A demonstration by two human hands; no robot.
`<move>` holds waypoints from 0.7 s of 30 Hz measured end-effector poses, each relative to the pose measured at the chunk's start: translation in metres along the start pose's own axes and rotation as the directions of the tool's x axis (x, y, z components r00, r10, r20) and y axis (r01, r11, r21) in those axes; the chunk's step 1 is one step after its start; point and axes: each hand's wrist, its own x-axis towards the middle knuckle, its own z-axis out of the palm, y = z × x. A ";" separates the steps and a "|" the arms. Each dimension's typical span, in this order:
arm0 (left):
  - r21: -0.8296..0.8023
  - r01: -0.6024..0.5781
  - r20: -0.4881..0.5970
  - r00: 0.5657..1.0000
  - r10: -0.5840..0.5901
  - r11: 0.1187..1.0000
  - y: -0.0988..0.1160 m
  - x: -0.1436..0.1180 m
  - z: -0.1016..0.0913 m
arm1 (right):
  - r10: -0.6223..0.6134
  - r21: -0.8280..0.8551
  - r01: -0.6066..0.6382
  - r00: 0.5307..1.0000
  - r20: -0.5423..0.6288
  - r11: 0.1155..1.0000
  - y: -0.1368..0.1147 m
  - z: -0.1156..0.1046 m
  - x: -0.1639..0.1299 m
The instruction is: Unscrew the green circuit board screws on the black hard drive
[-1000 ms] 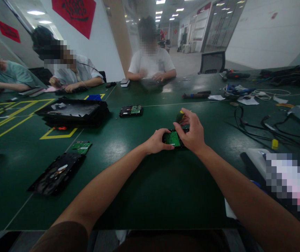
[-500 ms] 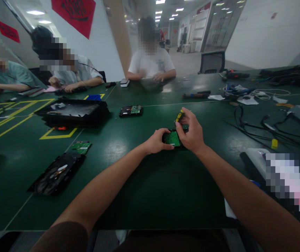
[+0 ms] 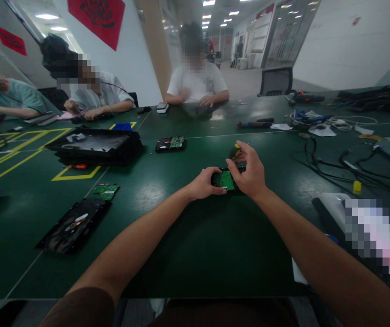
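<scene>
Hard drive (image 3: 225,180) lies on our green table (image 3: 215,254), just right of our left hand (image 3: 203,183), which pinches its left end. Our right hand (image 3: 251,175), over its right end, pinches a black and yellow screwdriver (image 3: 234,151).

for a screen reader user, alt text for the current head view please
A person's left hand holds a green circuit-board device on a green table, while the right hand holds a dark and yellow tool close to it. A similar gadget lies farther off, a black tray to its left; other people sit at the table.
</scene>
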 end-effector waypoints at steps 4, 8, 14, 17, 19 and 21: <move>-0.010 0.027 -0.015 1.000 -0.027 1.000 0.000 0.000 0.000 | 0.014 0.033 -0.014 1.000 0.009 0.999 0.000 0.001 0.000; -0.010 0.003 0.001 1.000 -0.003 1.000 0.000 0.000 -0.001 | 0.007 0.009 -0.007 1.000 -0.002 1.000 -0.002 -0.001 0.001; -0.005 0.007 -0.018 1.000 -0.007 1.000 -0.003 0.001 0.001 | 0.016 0.033 -0.017 1.000 0.011 0.999 -0.002 0.001 0.001; -0.005 -0.016 -0.007 1.000 0.016 1.000 -0.003 0.001 0.001 | 0.030 0.029 -0.030 1.000 -0.003 0.999 -0.001 0.001 0.001; -0.001 -0.022 -0.002 1.000 0.022 1.000 -0.002 0.001 0.000 | 0.020 0.020 -0.020 1.000 -0.006 1.000 -0.001 0.001 0.001; -0.002 -0.013 -0.003 1.000 0.013 1.000 -0.001 0.000 -0.001 | 0.008 0.013 -0.008 1.000 0.006 1.000 -0.001 0.000 0.001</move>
